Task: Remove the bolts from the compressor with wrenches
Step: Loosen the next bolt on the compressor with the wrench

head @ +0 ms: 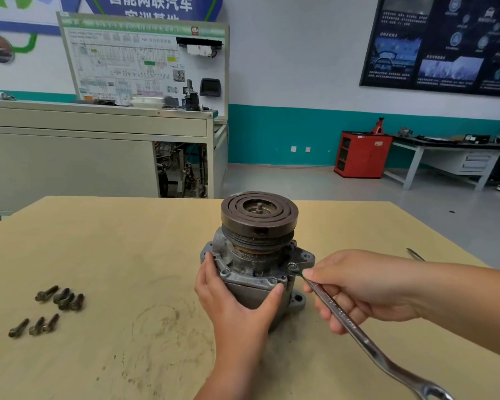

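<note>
While steadying the compressor (pixel 254 272), upright with pulley on top at the middle of the table (pixel 113 255), wraps the left hand (pixel 237 307) round its near side, fingers and thumb curled on the housing. Grips the wrench (pixel 370 346) in the right hand (pixel 358 287), fingers clamped on the shaft, head at a bolt (pixel 292 266) on the right flange. Counts seven loose bolts (pixel 61 297) toward the left edge, well apart.

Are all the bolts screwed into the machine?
No, several bolts lie loose on the table, to the left of the compressor.
</note>
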`<action>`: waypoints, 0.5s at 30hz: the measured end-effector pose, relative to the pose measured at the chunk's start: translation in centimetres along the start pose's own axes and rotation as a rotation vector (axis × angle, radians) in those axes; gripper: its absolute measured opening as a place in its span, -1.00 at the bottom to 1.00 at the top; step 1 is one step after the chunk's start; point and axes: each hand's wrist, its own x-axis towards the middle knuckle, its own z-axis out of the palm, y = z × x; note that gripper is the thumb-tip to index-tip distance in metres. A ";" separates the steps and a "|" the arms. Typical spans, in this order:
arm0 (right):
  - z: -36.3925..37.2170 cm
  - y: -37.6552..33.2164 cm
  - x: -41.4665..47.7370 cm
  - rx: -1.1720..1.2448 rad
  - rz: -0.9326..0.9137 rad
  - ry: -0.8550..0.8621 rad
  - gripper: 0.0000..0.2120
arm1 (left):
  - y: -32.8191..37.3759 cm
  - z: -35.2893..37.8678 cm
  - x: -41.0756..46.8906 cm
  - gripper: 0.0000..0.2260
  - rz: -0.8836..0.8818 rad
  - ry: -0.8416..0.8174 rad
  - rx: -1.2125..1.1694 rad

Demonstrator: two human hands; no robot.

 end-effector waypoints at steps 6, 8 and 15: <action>-4.1 -2.6 0.2 -0.680 0.053 -0.097 -0.71 | 0.2 -0.2 0.2 0.04 -0.006 0.024 0.044; -5.0 -3.0 1.0 -0.948 -0.014 -0.021 -0.73 | 0.2 -0.2 0.3 0.04 -0.010 0.026 0.058; -5.8 -1.9 0.6 -0.618 -0.061 -0.030 -0.74 | 0.0 -0.2 0.2 0.05 -0.008 0.021 0.035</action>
